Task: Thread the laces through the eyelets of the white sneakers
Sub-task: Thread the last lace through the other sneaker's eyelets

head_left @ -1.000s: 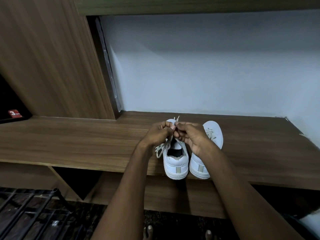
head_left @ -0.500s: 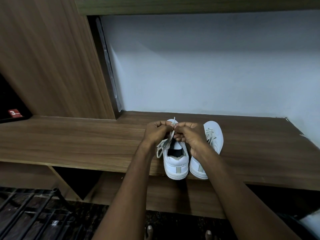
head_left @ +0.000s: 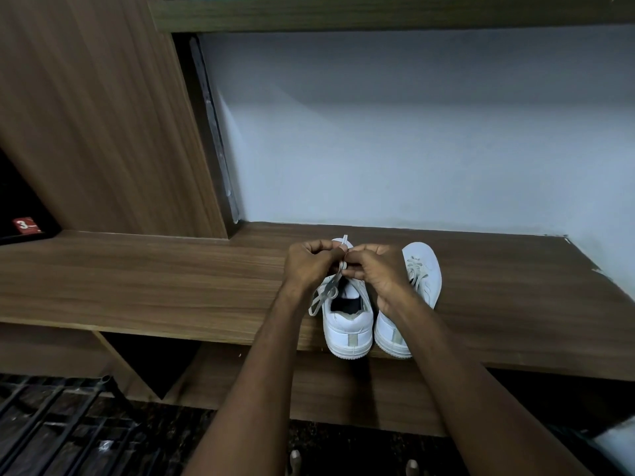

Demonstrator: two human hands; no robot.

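Two hands pinching a lace over the left of two white sneakers on a wooden shelf.

The left hand [head_left: 309, 266] and right hand [head_left: 374, 269] are meeting fingertip to fingertip above the left sneaker [head_left: 347, 321], both with fingers curled and pinching the white lace [head_left: 324, 293]; one lace end is sticking up just behind the fingers, and a loose loop is hanging down off that sneaker's left side, below the left wrist. The left sneaker is sitting heel toward the camera, its heel overhanging the front edge of the wooden shelf [head_left: 154, 286]. Just to its right, touching or nearly so, the right sneaker [head_left: 421, 280] is lying with its laces already threaded, partly hidden by the right wrist. Behind the left sneaker a pale wall [head_left: 395, 149] is rising; far to its left a wooden panel [head_left: 103, 115] is standing, and below-left a dark metal rack [head_left: 51, 424] is showing.
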